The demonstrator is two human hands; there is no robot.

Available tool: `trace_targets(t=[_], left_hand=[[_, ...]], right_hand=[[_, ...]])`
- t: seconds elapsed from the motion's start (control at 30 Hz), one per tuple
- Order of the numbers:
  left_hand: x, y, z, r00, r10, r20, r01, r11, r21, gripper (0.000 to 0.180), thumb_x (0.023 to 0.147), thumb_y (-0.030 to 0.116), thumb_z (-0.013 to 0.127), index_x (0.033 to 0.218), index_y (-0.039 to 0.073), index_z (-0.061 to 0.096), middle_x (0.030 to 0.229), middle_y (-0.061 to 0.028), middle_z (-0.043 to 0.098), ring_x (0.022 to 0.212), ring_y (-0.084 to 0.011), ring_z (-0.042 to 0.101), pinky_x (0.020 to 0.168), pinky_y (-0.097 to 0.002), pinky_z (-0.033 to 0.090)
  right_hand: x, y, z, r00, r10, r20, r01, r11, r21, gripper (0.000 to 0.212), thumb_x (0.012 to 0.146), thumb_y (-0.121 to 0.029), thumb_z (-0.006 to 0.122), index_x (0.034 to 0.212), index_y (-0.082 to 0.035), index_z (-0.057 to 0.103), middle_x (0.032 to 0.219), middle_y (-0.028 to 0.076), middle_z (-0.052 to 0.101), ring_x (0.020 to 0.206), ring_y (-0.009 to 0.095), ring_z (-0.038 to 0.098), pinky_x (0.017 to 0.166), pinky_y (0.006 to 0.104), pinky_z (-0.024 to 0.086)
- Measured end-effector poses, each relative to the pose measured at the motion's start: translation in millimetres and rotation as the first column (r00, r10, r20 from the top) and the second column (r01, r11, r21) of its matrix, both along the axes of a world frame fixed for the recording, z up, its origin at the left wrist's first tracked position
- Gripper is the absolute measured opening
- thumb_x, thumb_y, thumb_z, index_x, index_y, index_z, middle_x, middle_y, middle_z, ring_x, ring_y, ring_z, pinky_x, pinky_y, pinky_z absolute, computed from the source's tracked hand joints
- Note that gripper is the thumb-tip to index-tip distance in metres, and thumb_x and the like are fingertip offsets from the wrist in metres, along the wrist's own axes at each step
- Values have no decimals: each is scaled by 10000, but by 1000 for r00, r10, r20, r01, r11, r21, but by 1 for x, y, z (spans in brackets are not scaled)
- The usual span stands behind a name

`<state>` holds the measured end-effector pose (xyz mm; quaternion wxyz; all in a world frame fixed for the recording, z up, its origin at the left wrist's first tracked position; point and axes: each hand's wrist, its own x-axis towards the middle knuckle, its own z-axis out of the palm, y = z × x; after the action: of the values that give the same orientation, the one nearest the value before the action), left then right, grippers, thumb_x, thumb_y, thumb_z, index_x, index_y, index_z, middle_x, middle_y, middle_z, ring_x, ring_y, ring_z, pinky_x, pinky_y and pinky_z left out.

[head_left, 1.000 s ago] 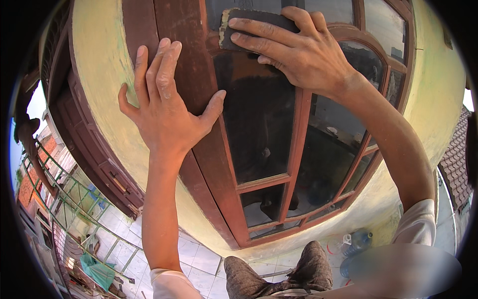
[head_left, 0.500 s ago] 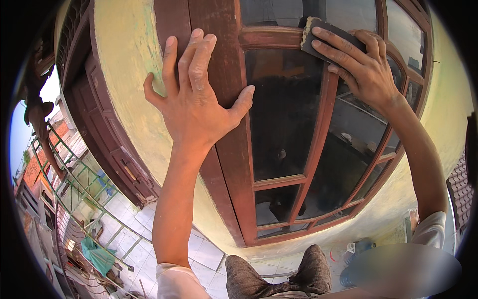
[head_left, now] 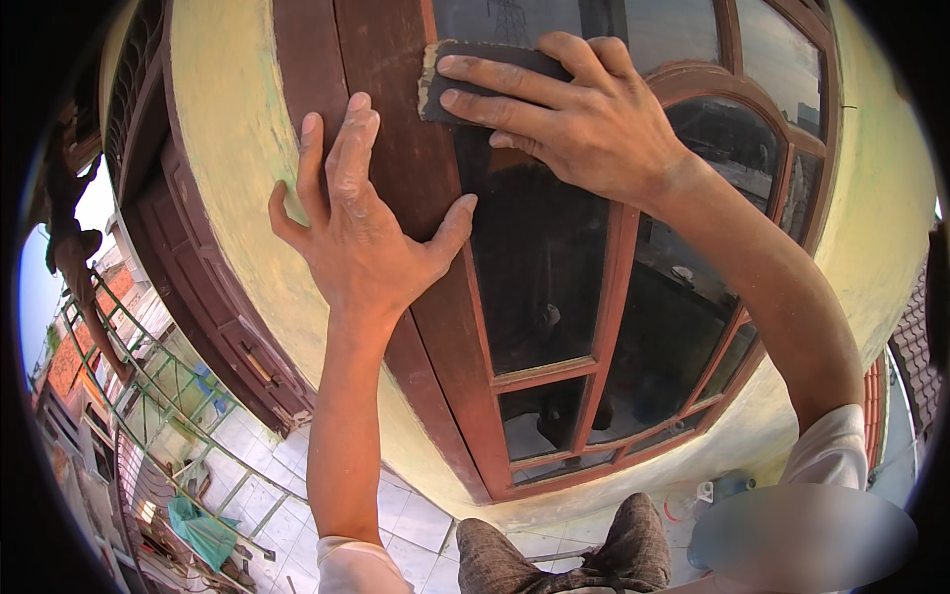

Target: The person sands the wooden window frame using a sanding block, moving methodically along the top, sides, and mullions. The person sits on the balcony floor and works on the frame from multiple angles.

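"Seeing that dark pad (head_left: 515,59) up high, can you say where it is?"

"It's at the window (head_left: 539,267). One end lies over the edge of the brown post (head_left: 391,109). I can't see what is right under it."

"How is it held?"

"The right hand (head_left: 618,129) presses it. Two fingers lie long across the top, two more bend near its upper side, and the thumb peeks out below. I think they lie flat so the push spreads out."

"And the left hand (head_left: 361,238)?"

"It holds nothing. Its fingers are spread by the post, with the thumb out toward the window. Maybe it leans there to keep steady, but I can't tell how hard."

"What else?"

"Yellow wall (head_left: 228,99) beside the post, then a brown door (head_left: 228,307). Far left, another person (head_left: 77,267) is up on green bars (head_left: 170,441), maybe to reach high. White tiles (head_left: 411,520) are down by the legs (head_left: 495,559)."
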<state>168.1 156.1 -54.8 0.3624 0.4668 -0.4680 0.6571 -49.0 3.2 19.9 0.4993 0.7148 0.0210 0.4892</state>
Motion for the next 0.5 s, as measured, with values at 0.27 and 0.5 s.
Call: trace_targets(t=[0.27,0.5], left_hand=[[1,2,-6,998,-32,-53,31,999,-10,1058,747,540,876,1591,228,318,1617,20,524,1568,-291,328,1125,-644,217],[-7,-3,0,997,-46,-64,46,999,-12,1047,751,525,890,1578,235,318,1621,15,521,1579,-276,306,1137,-652,205]], right_hand=[[17,14,6,1000,-16,-22,16,1000,-26,536,918,-371,766,1440,-424,661,1626,-211,498,1214,220,510,996,364,405],[-30,-10,0,998,-60,4,60,998,-23,540,925,-364,768,1451,-408,653,1625,-207,498,1195,230,512,995,372,395]])
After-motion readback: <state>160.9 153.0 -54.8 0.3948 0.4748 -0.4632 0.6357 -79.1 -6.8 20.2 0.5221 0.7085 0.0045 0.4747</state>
